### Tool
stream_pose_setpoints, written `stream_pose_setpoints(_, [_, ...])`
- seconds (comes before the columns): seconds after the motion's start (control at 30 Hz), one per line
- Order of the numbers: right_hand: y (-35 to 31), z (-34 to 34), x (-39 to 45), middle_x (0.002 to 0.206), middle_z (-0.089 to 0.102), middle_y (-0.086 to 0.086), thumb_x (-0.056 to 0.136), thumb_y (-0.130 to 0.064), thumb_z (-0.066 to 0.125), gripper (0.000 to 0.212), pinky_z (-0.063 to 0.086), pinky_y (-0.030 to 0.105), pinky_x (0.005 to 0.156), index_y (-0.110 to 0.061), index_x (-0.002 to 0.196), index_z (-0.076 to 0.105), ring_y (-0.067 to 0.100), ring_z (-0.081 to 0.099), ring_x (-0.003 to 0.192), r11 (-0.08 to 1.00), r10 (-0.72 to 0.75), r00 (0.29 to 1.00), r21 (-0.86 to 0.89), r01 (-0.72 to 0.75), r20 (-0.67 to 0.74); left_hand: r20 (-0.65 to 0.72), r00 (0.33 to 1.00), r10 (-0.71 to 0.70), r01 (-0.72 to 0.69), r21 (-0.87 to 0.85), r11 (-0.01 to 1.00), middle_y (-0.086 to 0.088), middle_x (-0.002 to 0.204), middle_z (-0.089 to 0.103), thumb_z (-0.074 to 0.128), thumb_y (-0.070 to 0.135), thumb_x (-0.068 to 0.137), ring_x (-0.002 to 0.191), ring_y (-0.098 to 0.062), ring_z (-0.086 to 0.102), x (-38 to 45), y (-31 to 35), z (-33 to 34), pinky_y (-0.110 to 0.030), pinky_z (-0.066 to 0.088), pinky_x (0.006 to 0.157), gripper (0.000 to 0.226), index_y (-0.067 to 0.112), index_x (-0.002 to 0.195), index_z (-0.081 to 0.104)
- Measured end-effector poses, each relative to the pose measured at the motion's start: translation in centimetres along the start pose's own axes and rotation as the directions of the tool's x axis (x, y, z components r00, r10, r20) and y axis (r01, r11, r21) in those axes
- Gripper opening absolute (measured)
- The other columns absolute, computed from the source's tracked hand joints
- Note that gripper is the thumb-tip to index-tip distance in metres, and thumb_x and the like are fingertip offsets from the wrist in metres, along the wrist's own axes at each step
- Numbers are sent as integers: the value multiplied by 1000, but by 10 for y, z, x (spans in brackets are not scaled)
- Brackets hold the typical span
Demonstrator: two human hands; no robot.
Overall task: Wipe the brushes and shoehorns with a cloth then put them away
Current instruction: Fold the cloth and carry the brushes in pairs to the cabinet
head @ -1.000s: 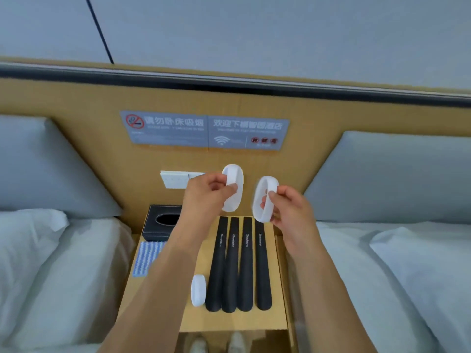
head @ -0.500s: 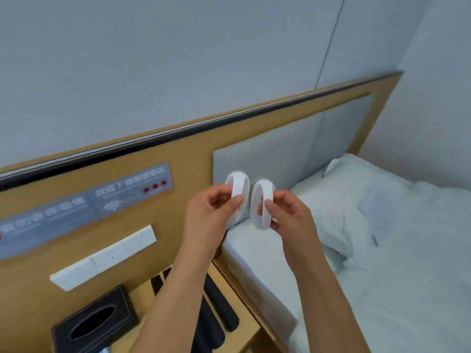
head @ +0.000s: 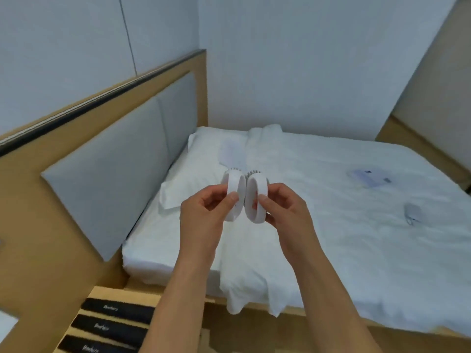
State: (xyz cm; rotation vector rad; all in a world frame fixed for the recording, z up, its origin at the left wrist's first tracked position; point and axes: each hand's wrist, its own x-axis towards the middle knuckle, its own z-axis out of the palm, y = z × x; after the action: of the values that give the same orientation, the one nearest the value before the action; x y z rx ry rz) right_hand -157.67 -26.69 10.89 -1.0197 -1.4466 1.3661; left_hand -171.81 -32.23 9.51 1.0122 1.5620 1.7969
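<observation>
My left hand (head: 204, 212) grips a white oval brush (head: 234, 192) held upright on edge. My right hand (head: 288, 212) grips a second white oval brush (head: 256, 197), also on edge. The two brushes stand side by side, almost touching, with short bristles showing at their tops. Both are held in the air above the white bed. Three black shoehorns (head: 114, 327) lie side by side on the wooden nightstand (head: 122, 293) at the lower left, partly behind my left forearm.
The white bed (head: 331, 225) fills the right side, with a pillow (head: 175, 197) by the grey padded headboard (head: 114, 159). A small pale card or packet (head: 368, 178) and a small grey object (head: 413, 212) lie on the sheet. Walls close off the far side.
The view has swung right from the nightstand toward the bed. Both hands kept the brushes and brought them close together, side by side.
</observation>
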Motion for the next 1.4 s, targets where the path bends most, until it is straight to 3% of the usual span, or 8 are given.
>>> stream_pose_setpoints(0.1, [-6,-44,-15,97,73,13,93,-6,62,10,51,58,92,-7,99,69,30,68,92,1000,-8,991,1,8,-132,119,993,1,4,-41,999,8,89,75,73,22,85,86,-11,70,-8,6,43,-28,57,79,9,28,91,76])
stream_pose_setpoints(0.3, [-19,-136,-52,98,68,25,93,-6,62,12,51,57,91,3,102,64,23,63,87,999,-38,931,16,47,-364,350,936,20,21,-112,993,8,90,76,74,17,84,87,-12,71,-37,18,142,-32,59,81,12,26,91,76])
stream_pose_setpoints(0.63, [-28,-307,-137,94,70,22,93,-6,63,11,51,57,90,2,101,66,24,64,86,995,-61,709,9,95,-702,674,737,56,50,-136,989,12,90,75,72,19,85,86,-9,70,-132,45,318,-42,59,85,16,34,88,75])
stream_pose_setpoints(0.73, [-29,-355,-163,97,69,26,94,-6,63,12,50,58,91,3,102,65,25,63,86,996,-64,647,-4,94,-759,733,678,56,59,-130,990,16,90,75,72,19,85,85,-5,70,-163,51,368,-41,59,86,16,35,86,75])
stream_pose_setpoints(0.93, [-20,-441,-218,83,68,9,94,-8,63,10,52,47,81,1,99,66,20,62,81,994,-78,520,-23,111,-851,825,559,87,75,-155,985,17,88,74,72,24,84,83,-3,69,-233,56,457,-38,58,84,13,37,84,73])
stream_pose_setpoints(1.07, [-12,-489,-258,85,70,9,95,-10,63,8,49,45,79,-8,98,70,23,62,81,994,-69,425,-26,105,-903,886,457,83,117,-153,981,11,85,74,72,23,84,82,-7,68,-282,61,508,-36,58,81,5,27,85,73])
stream_pose_setpoints(1.23, [-4,-540,-290,88,73,4,94,-15,63,11,54,47,83,-17,99,73,21,66,84,996,-77,269,-61,69,-960,951,293,97,157,-148,976,9,86,73,71,23,85,86,-10,67,-330,63,567,-27,56,76,4,26,87,73])
stream_pose_setpoints(1.4, [3,-595,-287,88,72,3,95,-13,62,12,54,47,85,-10,104,71,20,66,84,997,-75,138,-69,45,-988,977,187,100,185,-135,973,13,86,72,71,24,87,82,-1,65,-347,51,638,-11,52,67,5,26,91,73])
